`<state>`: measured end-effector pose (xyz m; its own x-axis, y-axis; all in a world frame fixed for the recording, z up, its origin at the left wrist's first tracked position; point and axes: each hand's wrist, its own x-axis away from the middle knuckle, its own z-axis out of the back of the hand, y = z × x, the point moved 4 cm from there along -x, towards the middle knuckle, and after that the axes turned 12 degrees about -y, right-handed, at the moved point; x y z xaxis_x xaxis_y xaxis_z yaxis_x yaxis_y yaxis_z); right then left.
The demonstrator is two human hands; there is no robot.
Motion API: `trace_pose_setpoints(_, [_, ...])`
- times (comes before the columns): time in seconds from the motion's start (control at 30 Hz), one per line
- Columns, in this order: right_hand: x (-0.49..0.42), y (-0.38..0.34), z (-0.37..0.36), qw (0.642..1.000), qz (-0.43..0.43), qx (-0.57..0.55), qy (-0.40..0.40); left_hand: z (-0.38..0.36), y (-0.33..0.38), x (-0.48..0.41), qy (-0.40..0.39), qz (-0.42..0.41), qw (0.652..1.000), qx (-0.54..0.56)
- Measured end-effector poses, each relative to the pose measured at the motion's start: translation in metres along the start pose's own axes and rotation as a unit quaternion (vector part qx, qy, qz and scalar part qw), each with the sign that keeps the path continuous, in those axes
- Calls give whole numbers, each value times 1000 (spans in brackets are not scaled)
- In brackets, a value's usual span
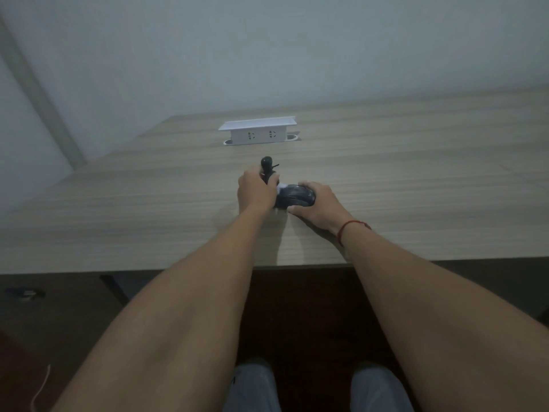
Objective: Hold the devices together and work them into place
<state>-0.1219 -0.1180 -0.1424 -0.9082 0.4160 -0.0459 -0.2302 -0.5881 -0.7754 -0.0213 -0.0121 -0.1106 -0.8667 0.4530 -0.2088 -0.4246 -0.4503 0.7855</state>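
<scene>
My left hand (255,190) grips a small black spray bottle (267,168) standing on the wooden desk (148,203); its black nozzle head sticks up above my fingers. My right hand (318,208) holds a dark computer mouse (294,197) lying on the desk, fingers curled over its far side and thumb on its near side. A bit of white material (281,187) shows between the bottle and the mouse. A red string bracelet (350,227) circles my right wrist.
A white pop-up socket box (258,132) with two outlets stands at the back of the desk near the wall. The desk's front edge (297,266) crosses under my forearms. My knees show below; a small dark object (25,292) lies on the floor at left.
</scene>
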Motion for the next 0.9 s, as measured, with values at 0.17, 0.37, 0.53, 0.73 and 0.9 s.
trace_pose_setpoints(0.17, [3,0,5,1000,-14,-7,-22,1,-22,1,-4,30,1000,-10])
trace_pose_setpoints(0.37, [3,3,12,996,-53,-66,-18,3,-26,9,19,34,998,55])
trace_pose_setpoints(0.53, [4,13,16,966,-108,-216,96,4,-26,7,19,40,997,59])
trace_pose_setpoints(0.73, [9,7,1,972,-126,9,198,3,-28,3,35,28,997,66])
trace_pose_setpoints(0.9, [-3,9,1,978,-110,13,178,9,-20,-2,67,23,990,121])
